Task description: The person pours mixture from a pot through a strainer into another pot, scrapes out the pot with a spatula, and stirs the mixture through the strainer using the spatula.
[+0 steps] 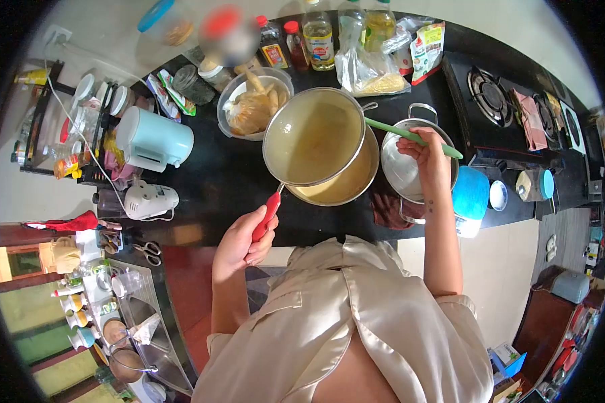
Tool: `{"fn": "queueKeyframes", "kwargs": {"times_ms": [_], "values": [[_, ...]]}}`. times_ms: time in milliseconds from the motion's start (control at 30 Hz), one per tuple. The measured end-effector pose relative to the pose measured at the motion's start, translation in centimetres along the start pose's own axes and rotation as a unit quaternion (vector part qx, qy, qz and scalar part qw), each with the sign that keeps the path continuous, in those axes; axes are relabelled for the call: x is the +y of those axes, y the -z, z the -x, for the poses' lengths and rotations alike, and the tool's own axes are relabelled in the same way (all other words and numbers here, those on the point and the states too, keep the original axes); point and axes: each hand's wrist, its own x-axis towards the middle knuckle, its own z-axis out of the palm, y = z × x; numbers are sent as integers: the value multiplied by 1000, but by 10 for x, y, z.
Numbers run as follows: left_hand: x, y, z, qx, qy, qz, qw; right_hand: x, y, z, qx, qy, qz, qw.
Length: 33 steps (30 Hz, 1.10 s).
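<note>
My left hand (245, 238) is wrapped round the red handle (267, 216) of a large fine-mesh strainer (312, 134). The strainer is over a pot of pale yellow liquid (343, 185), covering much of it in this view. In my right hand (423, 151) is a green-handled utensil (393, 129), its stem slanting toward the strainer's right rim; its working end is hidden there. Just below that hand stands a silver two-handled pot (398, 164). Behind the strainer, to its left, a clear plastic tub (225, 107) holds a tied plastic bag and pale brown pieces.
Bottles (318, 40) and a bag of pale yellow food (376, 77) line the wall. A gas stove (487, 94) is at right, near a blue-lidded container (470, 195). At left are a light-blue kettle (154, 138), a white hand mixer (151, 200) and scissors (149, 252).
</note>
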Motion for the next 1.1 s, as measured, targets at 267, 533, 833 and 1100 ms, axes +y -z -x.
{"fn": "queueKeyframes", "kwargs": {"times_ms": [267, 533, 833, 1100], "values": [[-3, -5, -17, -15, -20, 27, 999, 14, 12, 6, -59, -48, 60, 995], [-7, -11, -47, 17, -28, 14, 999, 16, 14, 36, -34, -66, 40, 996], [-18, 13, -32, -51, -40, 134, 989, 30, 47, 28, -12, -74, 105, 992], [-26, 14, -20, -51, -2, 83, 995, 21, 19, -5, -2, -34, -1, 999]]}}
